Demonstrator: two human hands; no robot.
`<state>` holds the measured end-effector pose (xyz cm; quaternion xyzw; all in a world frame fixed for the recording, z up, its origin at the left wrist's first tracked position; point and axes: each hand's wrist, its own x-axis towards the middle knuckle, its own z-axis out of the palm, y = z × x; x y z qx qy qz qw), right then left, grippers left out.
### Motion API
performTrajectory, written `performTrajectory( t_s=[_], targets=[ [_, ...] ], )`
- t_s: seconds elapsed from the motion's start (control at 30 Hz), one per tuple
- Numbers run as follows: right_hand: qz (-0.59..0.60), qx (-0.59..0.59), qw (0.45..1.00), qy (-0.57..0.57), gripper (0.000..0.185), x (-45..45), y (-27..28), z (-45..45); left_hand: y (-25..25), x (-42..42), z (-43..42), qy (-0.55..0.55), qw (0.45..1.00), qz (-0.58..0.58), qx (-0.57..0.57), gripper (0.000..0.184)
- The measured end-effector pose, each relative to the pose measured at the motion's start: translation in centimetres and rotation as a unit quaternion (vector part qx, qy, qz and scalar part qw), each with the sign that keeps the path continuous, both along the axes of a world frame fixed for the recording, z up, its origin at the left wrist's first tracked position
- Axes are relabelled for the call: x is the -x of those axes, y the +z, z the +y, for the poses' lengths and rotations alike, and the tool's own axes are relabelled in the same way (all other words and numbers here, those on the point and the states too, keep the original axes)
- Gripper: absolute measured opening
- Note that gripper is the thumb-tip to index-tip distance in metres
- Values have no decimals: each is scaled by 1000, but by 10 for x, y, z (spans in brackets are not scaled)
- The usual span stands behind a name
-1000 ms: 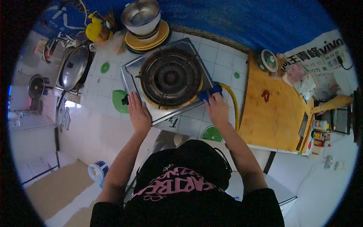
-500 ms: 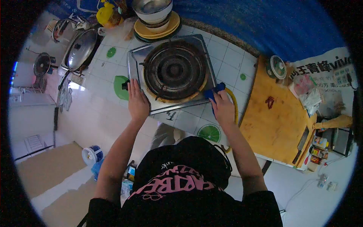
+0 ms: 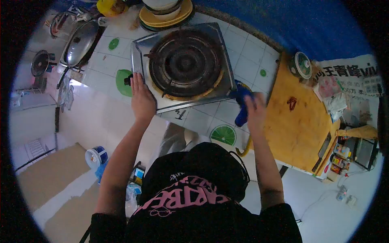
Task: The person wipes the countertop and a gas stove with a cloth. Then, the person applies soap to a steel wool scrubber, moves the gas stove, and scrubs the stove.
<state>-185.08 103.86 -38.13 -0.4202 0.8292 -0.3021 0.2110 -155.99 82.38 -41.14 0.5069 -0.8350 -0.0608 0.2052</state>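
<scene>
The gas stove (image 3: 139, 56) sits on the tiled counter (image 3: 200, 129), turned slightly askew to the person, with its round burner (image 3: 185, 64) uppermost. The left hand (image 3: 143, 101) lies along the near left edge, beside the black knob (image 3: 128, 79); its fingers are extended and close together, gripping nothing. The placement suggests bracing: a flat palm would steady the metal body against a push from the other side.

At the near right corner is a bunched blue cloth (image 3: 243, 107), with the right hand (image 3: 256, 113) against it. The fingers are motion-blurred and look partly bent — how firmly they close on the cloth cannot be told. Bunching presumably gives the hand a thicker pad.

A yellow hose (image 3: 245, 150) runs near the cloth. Further right lies the wooden board (image 3: 300, 121), bearing a cleaver (image 3: 322, 154) at its near end, probably kept there for handle access.
</scene>
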Motion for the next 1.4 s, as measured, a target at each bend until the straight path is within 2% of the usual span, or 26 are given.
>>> performTrajectory(
  t_s=[0.03,0.07,0.1,0.17,0.2,0.23,0.3,0.37,0.47,0.6,0.7,0.77,0.87,1.0,1.07,1.17,1.27,1.4],
  targets=[
    [-18,135,986,-92,24,11,-8,1,3,2,0,0,1000,-1,-6,49],
    [-36,265,946,-182,28,20,-16,3,5,2,1,0,1000,5,-10,49],
    [-37,258,948,-183,28,24,-18,5,3,0,2,0,1000,10,-14,50],
    [-38,155,962,-222,36,29,-23,5,0,-1,1,-5,1000,-9,-4,50],
    [-124,99,970,-185,36,27,-9,-3,4,1,1,3,1000,-9,-15,52],
    [-128,93,970,-187,36,22,-11,-10,6,2,1,12,1000,-10,-27,53],
    [-35,163,981,-103,34,8,-18,-24,0,-2,0,2,1000,-14,-13,54],
    [-21,139,986,-91,32,-6,-11,-28,-5,-4,-1,-6,1000,-14,3,55],
    [133,63,989,-11,33,-19,-13,-17,6,1,1,0,1000,-18,2,48],
    [176,37,984,16,30,-14,3,-34,-3,-7,-3,-17,1000,-13,9,47],
    [164,2,986,10,28,-4,9,-54,-3,-8,-1,-13,1000,-22,16,47],
    [167,25,986,-10,25,-9,8,-54,-2,-7,-1,-7,1000,-25,11,47],
    [154,33,987,35,20,-24,13,-36,-2,-5,-1,7,1000,-21,10,47],
    [164,51,985,-12,22,-8,5,-51,0,-6,0,6,1000,-7,5,46],
    [118,-12,993,-22,33,-3,11,-62,-1,-6,-1,6,1000,-9,9,46],
    [143,-72,987,6,32,-15,13,-43,-1,-5,0,12,1000,-6,10,46],
    [164,-14,986,33,30,-14,5,-40,0,-3,-1,17,1000,-8,4,46],
    [163,-35,986,-16,30,-5,14,-73,19,6,7,35,998,22,-45,46]
  ],
)
